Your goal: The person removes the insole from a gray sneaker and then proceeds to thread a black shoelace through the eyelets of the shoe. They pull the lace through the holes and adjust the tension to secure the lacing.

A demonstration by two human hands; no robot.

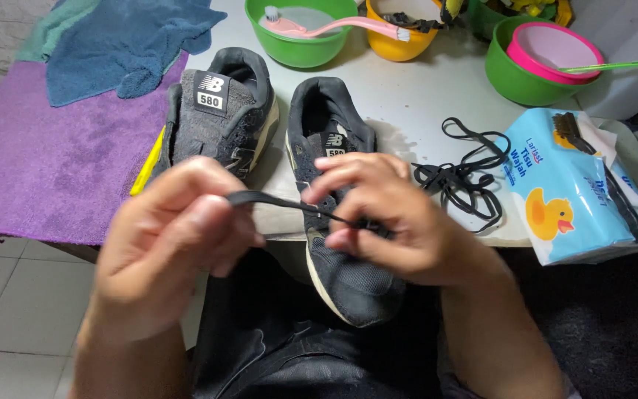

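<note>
My left hand pinches one end of a flat black shoelace, and my right hand grips the lace further along, so it runs taut between them. Under my hands lies a dark grey sneaker with its toe hanging over the table edge toward my lap. A second matching sneaker stands to its left, tongue upright. More black lace lies in a loose heap on the white table to the right of my right hand.
A purple towel and a blue cloth cover the table's left. At the back stand a green bowl with a pink brush, a yellow bowl and a green bowl holding a pink one. A blue tissue pack with a dark brush lies right.
</note>
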